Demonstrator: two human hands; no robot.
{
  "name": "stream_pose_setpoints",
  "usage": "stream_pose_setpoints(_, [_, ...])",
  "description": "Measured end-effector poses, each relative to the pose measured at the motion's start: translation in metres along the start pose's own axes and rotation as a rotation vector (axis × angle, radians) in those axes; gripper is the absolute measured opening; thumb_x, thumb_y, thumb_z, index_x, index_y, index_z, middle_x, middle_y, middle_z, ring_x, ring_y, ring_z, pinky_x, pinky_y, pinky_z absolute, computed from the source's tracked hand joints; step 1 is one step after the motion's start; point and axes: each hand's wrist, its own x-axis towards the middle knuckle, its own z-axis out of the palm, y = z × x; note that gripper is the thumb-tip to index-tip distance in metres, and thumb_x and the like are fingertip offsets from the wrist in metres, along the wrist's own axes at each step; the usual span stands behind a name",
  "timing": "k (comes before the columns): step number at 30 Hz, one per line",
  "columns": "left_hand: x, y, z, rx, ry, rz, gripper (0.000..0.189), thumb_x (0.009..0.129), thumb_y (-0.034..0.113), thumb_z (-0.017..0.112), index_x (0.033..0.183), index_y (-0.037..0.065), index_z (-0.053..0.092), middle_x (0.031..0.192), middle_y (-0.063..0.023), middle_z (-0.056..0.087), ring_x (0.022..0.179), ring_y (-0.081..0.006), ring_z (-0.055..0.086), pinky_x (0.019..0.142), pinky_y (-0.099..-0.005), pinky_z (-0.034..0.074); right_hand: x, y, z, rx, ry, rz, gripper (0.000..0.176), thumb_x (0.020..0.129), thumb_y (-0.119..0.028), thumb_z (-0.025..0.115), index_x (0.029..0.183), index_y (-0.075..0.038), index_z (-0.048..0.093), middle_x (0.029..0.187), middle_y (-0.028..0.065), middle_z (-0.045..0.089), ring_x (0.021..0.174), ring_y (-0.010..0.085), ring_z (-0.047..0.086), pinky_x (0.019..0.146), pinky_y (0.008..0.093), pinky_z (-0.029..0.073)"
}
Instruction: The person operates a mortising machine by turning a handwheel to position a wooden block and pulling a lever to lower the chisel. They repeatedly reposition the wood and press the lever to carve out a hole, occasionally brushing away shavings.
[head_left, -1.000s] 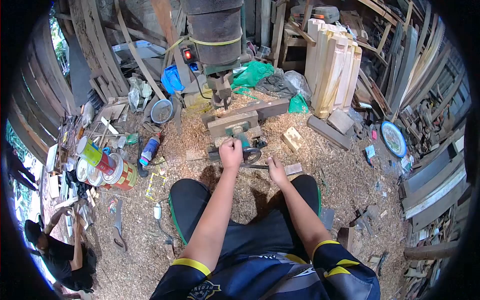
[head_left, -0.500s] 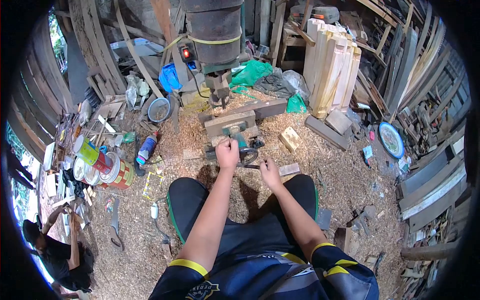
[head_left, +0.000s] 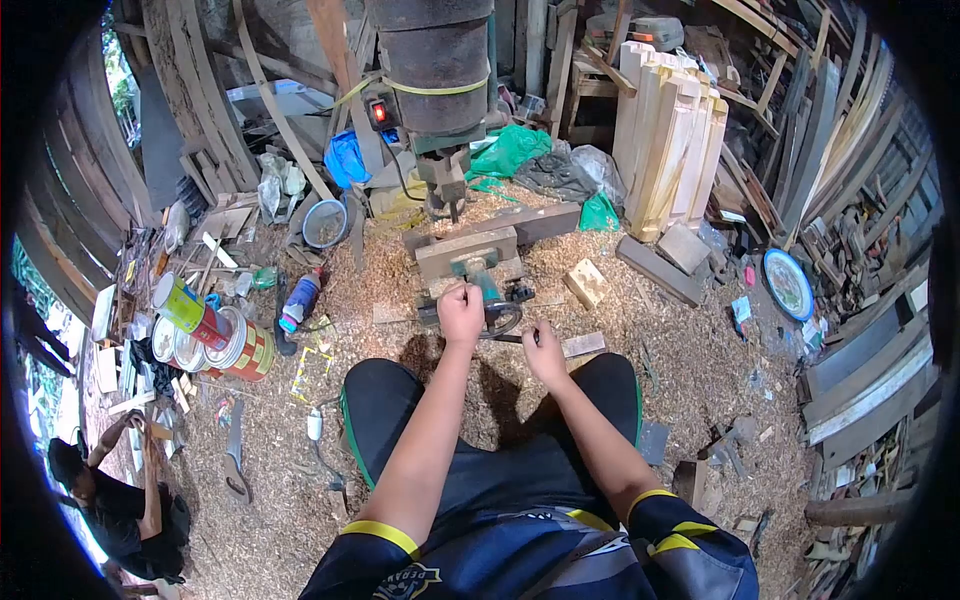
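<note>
My left hand (head_left: 461, 314) is closed at the left side of a dark handwheel (head_left: 506, 322) on the vise below the machine; the part it grips is mostly hidden by the fingers. Just right of the wheel, my right hand (head_left: 543, 352) is closed around the end of a dark lever (head_left: 508, 338). Ahead of both hands, a wooden block (head_left: 466, 252) sits in the vise, in front of a longer beam (head_left: 548, 222). The machine's tool head (head_left: 443, 178) hangs over the wood, its bit pointing down.
A lit red switch (head_left: 379, 111) is on the machine. Wood shavings cover the floor. A pale block with holes (head_left: 586, 284) lies right of the vise. Paint buckets (head_left: 240, 345), a bottle (head_left: 301, 301) and a handsaw (head_left: 235, 450) are left. A co-worker (head_left: 120, 510) crouches at lower left.
The view has shifted slightly, moving the scene a little right and down. Both hands keep their grips, with only slight movement. The co-worker's hands and the wood piece between them have changed position.
</note>
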Motion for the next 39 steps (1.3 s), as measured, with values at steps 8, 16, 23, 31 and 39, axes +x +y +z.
stream_pose_setpoints(8, [0.0, -0.001, -0.001, 0.01, -0.013, 0.03, 0.026, 0.087, 0.009, 0.059, 0.068, -0.007, 0.051, 0.066, -0.0227, 0.051, 0.065, -0.0396, 0.055, 0.064, -0.0442, 0.046, 0.0, -0.007, -0.009, -0.011, -0.077, -0.003, 0.037, 0.102, -0.038, 0.056, 0.103, -0.001, 0.059, 0.093, 0.0325, 0.067, 0.094, 0.053, 0.065, 0.081, 0.0577, 0.049])
stream_pose_setpoints(16, [0.001, 0.007, -0.004, 0.016, -0.035, 0.065, 0.028, 0.088, 0.009, 0.059, 0.068, -0.007, 0.049, 0.065, -0.0226, 0.049, 0.063, -0.0396, 0.053, 0.062, -0.0445, 0.044, 0.052, -0.031, -0.028, 0.02, 0.182, -0.07, 0.035, 0.105, -0.033, 0.055, 0.101, 0.001, 0.061, 0.089, 0.0282, 0.065, 0.087, 0.0495, 0.063, 0.079, 0.0529, 0.049])
stream_pose_setpoints(23, [0.001, 0.014, -0.006, 0.057, -0.038, 0.042, 0.028, 0.088, 0.008, 0.058, 0.067, -0.007, 0.047, 0.065, -0.0212, 0.047, 0.058, -0.0382, 0.053, 0.058, -0.0436, 0.043, 0.165, -0.163, -0.07, 0.456, 0.219, -0.336, 0.03, 0.109, -0.029, 0.055, 0.111, 0.0, 0.063, 0.09, 0.0116, 0.065, 0.085, 0.0194, 0.061, 0.079, 0.0369, 0.05])
stream_pose_setpoints(31, [0.001, 0.015, -0.007, 0.058, -0.067, -0.017, 0.026, 0.086, 0.007, 0.06, 0.065, -0.005, 0.049, 0.062, -0.0174, 0.047, 0.056, -0.0337, 0.054, 0.058, -0.0415, 0.044, 0.321, -0.346, -0.1, 0.904, 0.088, -0.604, 0.053, 0.113, -0.043, 0.044, 0.144, -0.003, 0.059, 0.133, 0.0101, 0.067, 0.124, 0.0207, 0.06, 0.111, 0.0355, 0.041])
stream_pose_setpoints(39, [-0.002, 0.008, -0.005, 0.132, -0.046, 0.004, 0.026, 0.087, 0.007, 0.061, 0.066, -0.005, 0.055, 0.066, -0.0195, 0.056, 0.062, -0.0386, 0.06, 0.062, -0.0436, 0.048, 0.362, -0.444, -0.143, 1.228, -0.279, -0.582, 0.083, 0.106, -0.07, 0.034, 0.141, 0.0, 0.06, 0.129, 0.0106, 0.067, 0.117, 0.0241, 0.062, 0.106, 0.0391, 0.044])
